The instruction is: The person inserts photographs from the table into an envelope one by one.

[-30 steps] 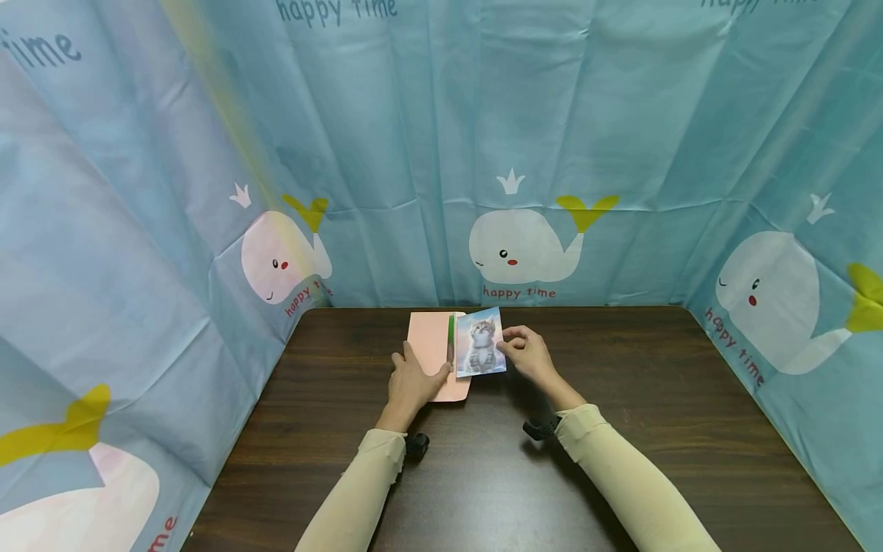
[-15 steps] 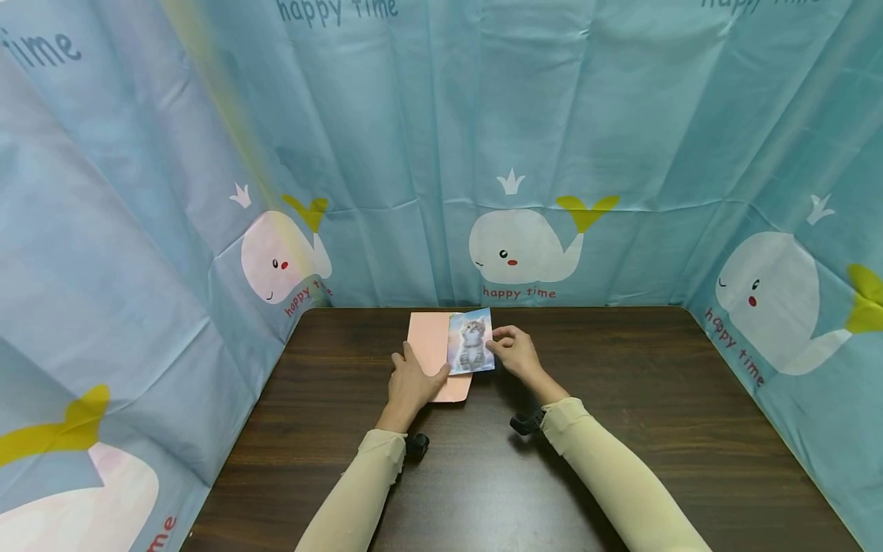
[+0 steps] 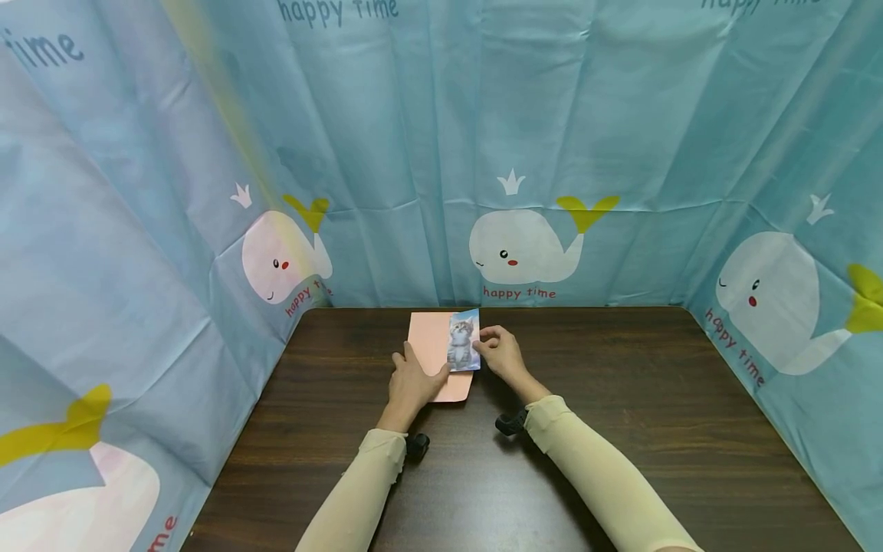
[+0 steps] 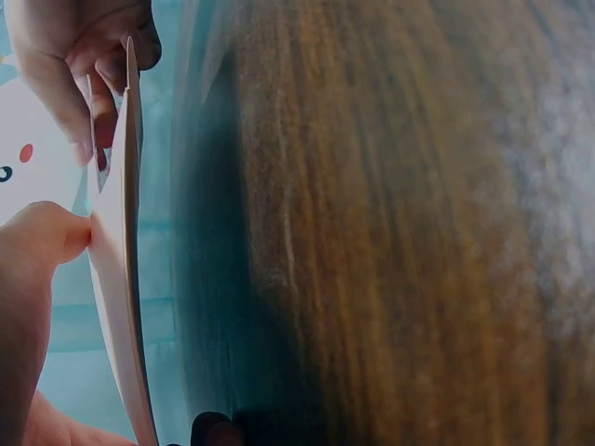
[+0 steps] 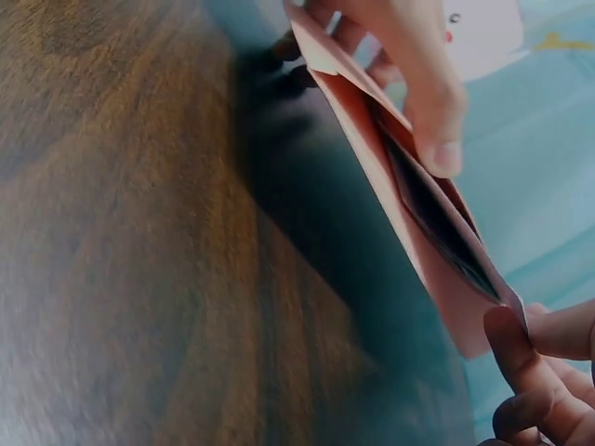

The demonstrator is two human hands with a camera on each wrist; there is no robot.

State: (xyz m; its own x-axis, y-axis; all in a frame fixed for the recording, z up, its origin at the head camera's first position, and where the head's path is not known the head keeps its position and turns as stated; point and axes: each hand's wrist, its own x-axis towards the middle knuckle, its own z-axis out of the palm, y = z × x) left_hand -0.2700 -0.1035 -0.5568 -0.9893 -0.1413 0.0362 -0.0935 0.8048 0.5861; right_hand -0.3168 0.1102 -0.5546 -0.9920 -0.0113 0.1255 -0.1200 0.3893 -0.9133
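Observation:
A pink paper envelope (image 3: 428, 336) is held above the far part of the table, its opening toward the right. My left hand (image 3: 411, 381) grips it, thumb on the front face and fingers behind, as the right wrist view shows. A card with a kitten picture (image 3: 461, 341) sits partly inside; its left part is hidden by the front panel. My right hand (image 3: 501, 353) pinches the card's right edge between thumb and fingers. In the right wrist view, the pocket (image 5: 428, 204) gapes with a dark sliver inside.
The dark wood-grain table (image 3: 621, 429) spreads around both arms. A blue curtain (image 3: 386, 153) printed with whales hangs right behind its far edge and along both sides. Black wrist cameras (image 3: 511, 423) sit under the cuffs.
My right hand has moved left with the kitten card, and less of the card's picture shows outside the envelope. The left hand and envelope have stayed nearly still.

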